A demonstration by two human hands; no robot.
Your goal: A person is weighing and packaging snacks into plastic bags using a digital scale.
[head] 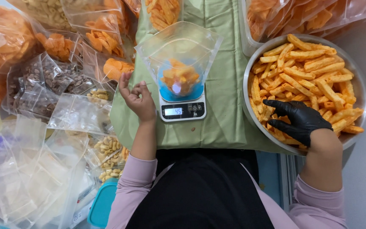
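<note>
A clear plastic pouch (178, 51) stands open on a small digital scale (182, 108) with a few orange stick snacks at its bottom. My bare left hand (137, 98) rests beside the scale on the green cloth, fingers loosely curled, holding nothing. My right hand (298, 121), in a black glove, reaches into a large metal bowl (361, 85) and lies on the pile of orange stick snacks (306, 72), fingers spread over them.
Filled snack bags (56, 46) of orange chips, nuts and dark pieces crowd the left. Empty clear pouches (26, 182) lie lower left, by a teal lid (101, 205). More orange snack bags (284, 15) sit behind the bowl. A green cloth (225, 85) covers the work surface.
</note>
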